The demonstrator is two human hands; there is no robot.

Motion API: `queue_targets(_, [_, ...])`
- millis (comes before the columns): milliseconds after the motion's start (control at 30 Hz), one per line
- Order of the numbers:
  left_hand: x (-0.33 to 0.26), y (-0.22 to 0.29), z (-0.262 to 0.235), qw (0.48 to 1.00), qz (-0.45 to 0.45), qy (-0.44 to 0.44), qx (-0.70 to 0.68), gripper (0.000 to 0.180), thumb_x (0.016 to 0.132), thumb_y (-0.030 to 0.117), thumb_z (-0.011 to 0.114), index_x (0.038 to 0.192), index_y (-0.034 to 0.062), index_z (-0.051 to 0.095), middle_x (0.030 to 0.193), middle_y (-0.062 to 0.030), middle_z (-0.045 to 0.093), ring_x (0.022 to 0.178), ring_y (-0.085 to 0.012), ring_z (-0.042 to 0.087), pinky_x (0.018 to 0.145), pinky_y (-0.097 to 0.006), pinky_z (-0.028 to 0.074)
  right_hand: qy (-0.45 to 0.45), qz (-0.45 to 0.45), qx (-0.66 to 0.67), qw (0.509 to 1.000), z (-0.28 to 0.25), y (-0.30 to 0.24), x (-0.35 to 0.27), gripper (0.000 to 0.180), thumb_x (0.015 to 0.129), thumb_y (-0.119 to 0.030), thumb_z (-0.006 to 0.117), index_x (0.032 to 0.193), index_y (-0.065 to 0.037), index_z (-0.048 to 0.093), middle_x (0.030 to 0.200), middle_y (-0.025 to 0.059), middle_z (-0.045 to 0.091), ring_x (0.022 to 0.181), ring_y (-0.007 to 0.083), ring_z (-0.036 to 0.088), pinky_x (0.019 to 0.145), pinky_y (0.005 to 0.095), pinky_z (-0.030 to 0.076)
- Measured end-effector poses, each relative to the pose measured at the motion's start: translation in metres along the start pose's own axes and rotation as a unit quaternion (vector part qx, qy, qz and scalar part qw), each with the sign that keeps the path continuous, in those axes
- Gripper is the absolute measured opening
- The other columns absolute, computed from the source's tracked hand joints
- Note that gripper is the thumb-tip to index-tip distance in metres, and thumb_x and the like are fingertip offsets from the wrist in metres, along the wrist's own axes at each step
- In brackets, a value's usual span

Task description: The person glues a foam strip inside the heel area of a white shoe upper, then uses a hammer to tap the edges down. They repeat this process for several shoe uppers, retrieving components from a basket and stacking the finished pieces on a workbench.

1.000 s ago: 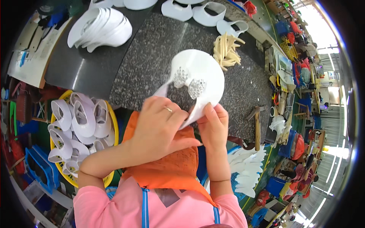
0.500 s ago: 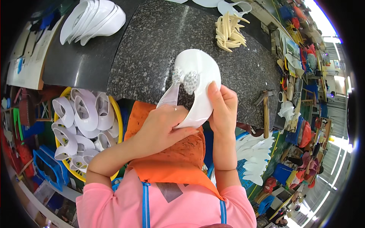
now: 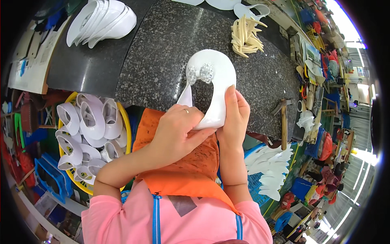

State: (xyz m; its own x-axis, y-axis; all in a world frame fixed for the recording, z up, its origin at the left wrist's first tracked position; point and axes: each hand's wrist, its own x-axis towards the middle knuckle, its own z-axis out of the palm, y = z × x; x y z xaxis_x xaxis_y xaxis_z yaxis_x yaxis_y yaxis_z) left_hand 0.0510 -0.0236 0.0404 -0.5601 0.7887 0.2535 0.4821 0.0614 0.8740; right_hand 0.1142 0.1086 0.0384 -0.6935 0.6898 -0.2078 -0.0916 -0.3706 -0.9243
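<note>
Both forearms came up from the lower edge over an orange apron [image 3: 178,171]. The left hand [image 3: 176,132] was bent at the wrist, its fingers curled and grasping the heel end of a white shoe upper [image 3: 213,87], thumb pressed on the lower rim. The right hand [image 3: 235,116] stood more upright beside it, fingers wrapped behind the upper's right side and the thumb laid flat along its edge. The upper was held at the near edge of the granite desk [image 3: 162,53], its toe with a glittering bow [image 3: 200,73] pointing away from the person.

To the left, below the desk, a yellow basket [image 3: 124,118] held more white uppers. A hammer [image 3: 283,120] lay at the desk's right edge, and blue crates with white insoles [image 3: 270,168] stood lower right. Farther off lay a bundle of pale strips [image 3: 245,35], and a stack of white uppers [image 3: 103,20] at the far left corner.

Compared with half a second earlier, the left hand had moved up closer to the upper, and the right thumb had stretched higher along the rim.
</note>
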Motion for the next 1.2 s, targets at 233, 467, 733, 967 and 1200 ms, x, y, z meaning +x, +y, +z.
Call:
queue_targets(233, [-0.006, 0.002, 0.000, 0.988, -0.115, 0.024, -0.103, 0.027, 0.076, 0.017, 0.076, 0.094, 0.0027, 0.062, 0.078, -0.0109, 0.061, 0.079, -0.0309, 0.058, 0.075, -0.038, 0.046, 0.044, 0.116, 0.111, 0.986, 0.004, -0.005, -0.005, 0.033, 0.101, -0.028, 0.049, 0.091, 0.001, 0.061, 0.078, -0.0007, 0.060, 0.066, 0.0034, 0.051, 0.059, 0.0181, 0.042])
queue_targets(467, [-0.020, -0.016, -0.005, 0.987, -0.054, 0.134, -0.076, 0.034, 0.080, 0.018, 0.075, 0.106, 0.0022, 0.059, 0.101, -0.0098, 0.062, 0.097, -0.0240, 0.059, 0.083, -0.034, 0.047, 0.013, 0.045, 0.207, 0.977, -0.027, 0.001, 0.017, 0.033, 0.100, -0.033, 0.049, 0.085, -0.005, 0.057, 0.070, 0.0005, 0.056, 0.058, 0.0087, 0.052, 0.053, 0.0253, 0.042])
queue_targets(733, [-0.010, -0.025, 0.020, 0.641, -0.184, 0.059, -0.742, 0.035, 0.095, 0.025, 0.057, 0.117, -0.0007, 0.051, 0.108, -0.0160, 0.062, 0.100, -0.0257, 0.063, 0.097, -0.041, 0.049, -0.096, 0.180, 0.210, 0.956, -0.034, 0.014, 0.015, 0.028, 0.100, -0.031, 0.041, 0.084, -0.009, 0.049, 0.058, -0.0007, 0.039, 0.046, 0.0108, 0.035, 0.045, 0.0260, 0.029])
queue_targets(967, [0.001, -0.009, 0.004, 0.706, -0.195, 0.075, -0.676, 0.035, 0.093, 0.007, 0.057, 0.125, 0.0035, 0.043, 0.108, -0.0135, 0.062, 0.103, -0.0210, 0.062, 0.091, -0.038, 0.051, -0.024, -0.370, -0.457, 0.808, -0.031, -0.033, -0.013, 0.023, 0.076, -0.003, 0.065, 0.099, -0.005, 0.063, 0.095, 0.0066, 0.061, 0.086, 0.0227, 0.056, 0.086, 0.0373, 0.042])
queue_targets(1200, [0.002, -0.015, 0.005, 0.713, -0.237, 0.075, -0.656, 0.028, 0.092, 0.008, 0.060, 0.116, -0.0002, 0.052, 0.097, -0.0086, 0.065, 0.090, -0.0167, 0.064, 0.081, -0.031, 0.052, -0.171, -0.287, -0.502, 0.798, -0.020, -0.029, -0.025, 0.019, 0.066, -0.013, 0.079, 0.075, -0.011, 0.062, 0.072, 0.0007, 0.050, 0.076, 0.0226, 0.050, 0.077, 0.0352, 0.036])
